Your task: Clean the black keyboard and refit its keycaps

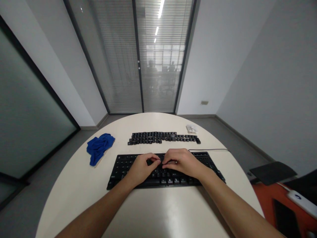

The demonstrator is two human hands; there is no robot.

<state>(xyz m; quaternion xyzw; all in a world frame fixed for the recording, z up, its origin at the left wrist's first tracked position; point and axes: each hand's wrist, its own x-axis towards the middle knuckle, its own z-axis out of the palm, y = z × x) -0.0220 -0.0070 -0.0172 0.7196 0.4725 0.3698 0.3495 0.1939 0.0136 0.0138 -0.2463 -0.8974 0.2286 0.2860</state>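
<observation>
A black keyboard [153, 181] lies flat in front of me, and both hands are over its middle. My left hand [145, 167] has its thumb and forefinger brought together in a pinch above the keys. Close beside it, my right hand [182, 162] points its bent fingers and thumb down at the same spot, tips nearly together. Whatever is between the fingertips of either hand is too small or hidden to name. Behind the keyboard, loose black keycaps [153, 137] are laid out in rows on the table.
A crumpled blue cloth [99, 148] rests at the left of the round white table [148, 215]. Far right on it sits a small whitish translucent item [191, 129]. The keyboard's cable [210, 149] runs off to the right. An orange seat [267, 201] holds a white power strip [302, 201].
</observation>
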